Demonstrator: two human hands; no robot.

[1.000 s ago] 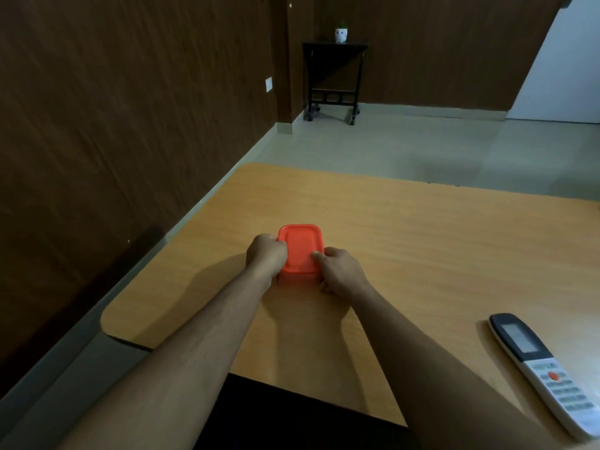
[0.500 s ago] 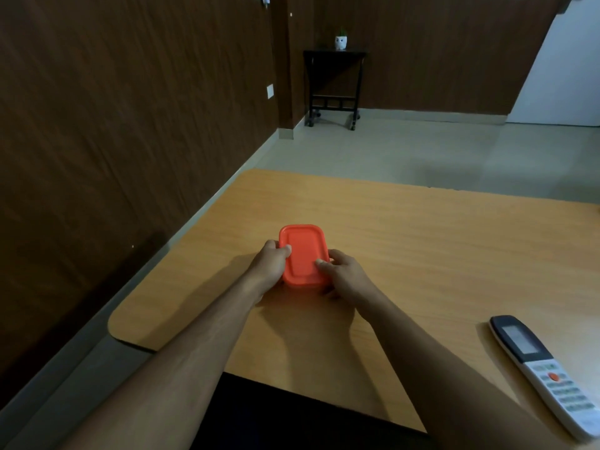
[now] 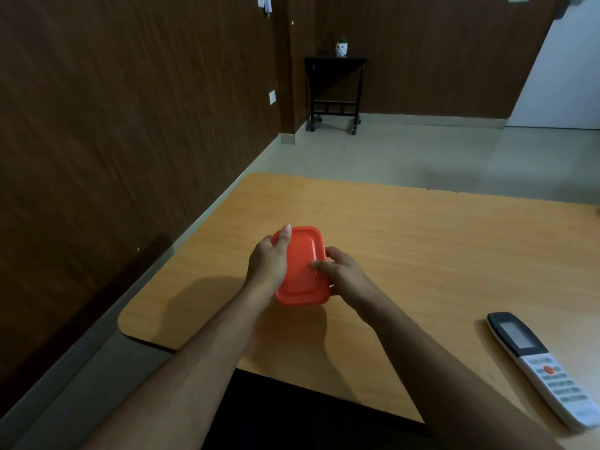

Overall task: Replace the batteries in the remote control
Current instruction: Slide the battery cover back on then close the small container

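Meanwhile, both hands grip the orange box (image 3: pixel 302 266), apparently lifted; the remote control (image 3: pixel 539 365) lies at four o'clock, nearer the right hand (image 3: pixel 345 276) than the left hand (image 3: pixel 268 263).

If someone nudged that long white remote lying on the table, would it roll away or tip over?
Probably neither. The remote control lies flat on the table, long and low, so it would likely slide or spin rather than roll. Its smooth casing looks rigid, and the wood surface seems slick, so a push might send it skidding toward the near edge.
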